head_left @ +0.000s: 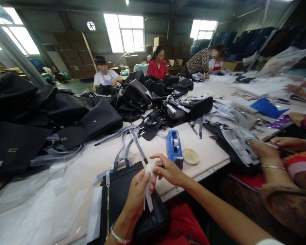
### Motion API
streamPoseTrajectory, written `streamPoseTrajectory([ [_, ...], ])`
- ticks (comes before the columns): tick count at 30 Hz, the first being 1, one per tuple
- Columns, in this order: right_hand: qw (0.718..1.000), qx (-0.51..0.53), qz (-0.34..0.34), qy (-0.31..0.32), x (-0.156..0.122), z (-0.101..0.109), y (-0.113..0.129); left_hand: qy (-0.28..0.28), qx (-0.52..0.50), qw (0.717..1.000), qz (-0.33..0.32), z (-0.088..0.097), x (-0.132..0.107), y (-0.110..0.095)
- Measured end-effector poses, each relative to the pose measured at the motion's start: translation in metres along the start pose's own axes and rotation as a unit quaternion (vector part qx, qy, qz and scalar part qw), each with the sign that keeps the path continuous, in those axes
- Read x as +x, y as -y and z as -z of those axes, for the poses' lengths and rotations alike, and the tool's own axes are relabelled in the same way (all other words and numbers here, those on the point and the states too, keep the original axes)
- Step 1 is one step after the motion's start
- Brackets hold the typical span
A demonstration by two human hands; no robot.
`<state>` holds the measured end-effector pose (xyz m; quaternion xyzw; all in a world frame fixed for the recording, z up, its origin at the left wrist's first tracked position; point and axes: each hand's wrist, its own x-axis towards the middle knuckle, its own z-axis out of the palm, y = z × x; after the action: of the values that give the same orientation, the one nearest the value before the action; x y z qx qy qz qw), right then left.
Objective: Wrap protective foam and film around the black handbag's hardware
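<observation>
My left hand [139, 192] is closed around a white paper strip [148, 190] that hangs down over a black handbag [122, 200] lying at the table's near edge. My right hand [168, 169] pinches the top of the same strip, its fingers curled, right beside the left hand. The bag has a gold zip and grey wrapped straps trailing away from me. A blue tape dispenser [174, 147] stands just beyond my right hand, with a small round yellowish dish [190, 156] next to it.
Heaps of black handbags [66, 112] cover the left and middle of the long white table [91, 163]. A co-worker's hands [264, 149] handle a wrapped bag at the right. Three more people sit at the far end. Clear plastic sheets [28, 200] lie at the near left.
</observation>
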<state>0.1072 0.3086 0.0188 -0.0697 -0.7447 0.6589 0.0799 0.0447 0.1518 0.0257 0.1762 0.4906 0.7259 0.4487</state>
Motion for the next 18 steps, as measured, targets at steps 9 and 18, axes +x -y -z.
streamPoseTrajectory([
  [9,0.998,0.021,0.026,-0.061,0.005,-0.021,-0.035,0.039,-0.227,0.97,0.075,0.006,0.002,-0.006],
  [18,0.997,0.07,-0.02,0.026,0.011,0.001,0.001,-0.065,-0.006,0.998,0.002,-0.012,0.007,-0.001],
])
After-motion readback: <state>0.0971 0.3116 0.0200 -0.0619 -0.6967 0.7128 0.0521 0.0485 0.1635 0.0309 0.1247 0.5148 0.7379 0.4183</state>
